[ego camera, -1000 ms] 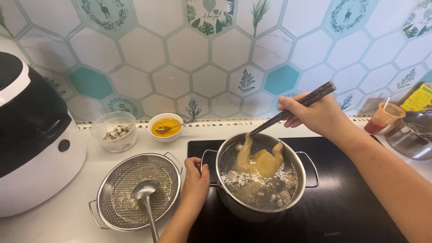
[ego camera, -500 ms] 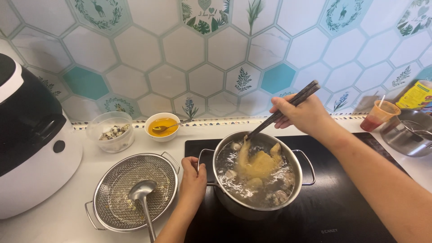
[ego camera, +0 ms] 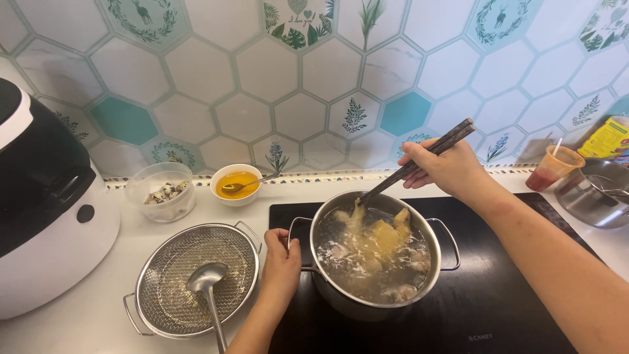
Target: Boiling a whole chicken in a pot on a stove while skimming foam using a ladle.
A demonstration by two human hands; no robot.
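Observation:
A steel pot (ego camera: 429,288) of cloudy broth sits on a black cooktop (ego camera: 498,308). Pale yellow chicken pieces (ego camera: 380,236) lie partly under the liquid. My left hand (ego camera: 282,265) grips the pot's left handle. My right hand (ego camera: 449,172) is above the pot's far rim and holds dark chopsticks (ego camera: 419,164), whose tips reach down to the chicken at the far left of the pot.
A wire mesh strainer (ego camera: 173,301) with a steel ladle (ego camera: 206,282) in it lies left of the pot. Behind stand a clear bowl of speckled eggs (ego camera: 162,191) and a white bowl of orange liquid (ego camera: 236,185). A white-and-black cooker (ego camera: 46,210) is far left; another pot (ego camera: 593,193) and an orange cup (ego camera: 553,167) far right.
The chicken held up above the broth on the chopsticks has gone down into the pot. My right hand has dropped slightly toward the rim. My left hand has stayed on the handle.

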